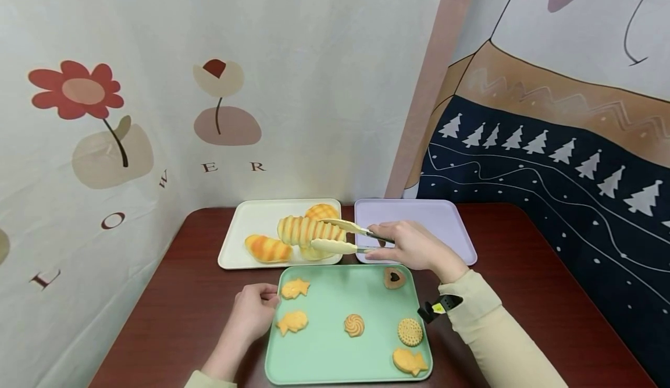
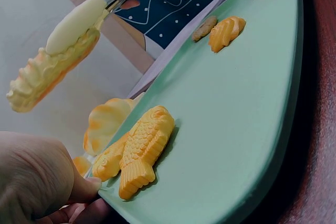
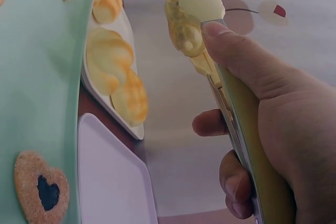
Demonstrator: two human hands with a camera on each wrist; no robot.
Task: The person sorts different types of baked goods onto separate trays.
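Note:
My right hand [image 1: 405, 242] grips a pair of cream-tipped tongs [image 1: 335, 246], its thumb along one arm in the right wrist view. Between the tong tips hangs a long ridged bread roll [image 1: 298, 231], raised above the white tray [image 1: 251, 213]. With thumb and fingers, my left hand [image 1: 256, 312] pinches the left edge of the green tray [image 1: 330, 359]. On the white tray lie a striped bread [image 1: 267, 248], a crisscross-topped bun [image 1: 321, 210] and a pale swirled bread [image 3: 107, 59], which the held roll and tongs partly cover in the head view.
Fish-shaped cookies [image 1: 293, 321], a swirl cookie [image 1: 353, 325], a round cookie [image 1: 410, 332] and a heart-centred cookie [image 1: 394, 278] lie on the green tray. Behind it at the right stands a lavender tray [image 1: 419, 213]. Printed curtains [image 1: 324, 85] hang behind the dark wooden table [image 1: 178, 295].

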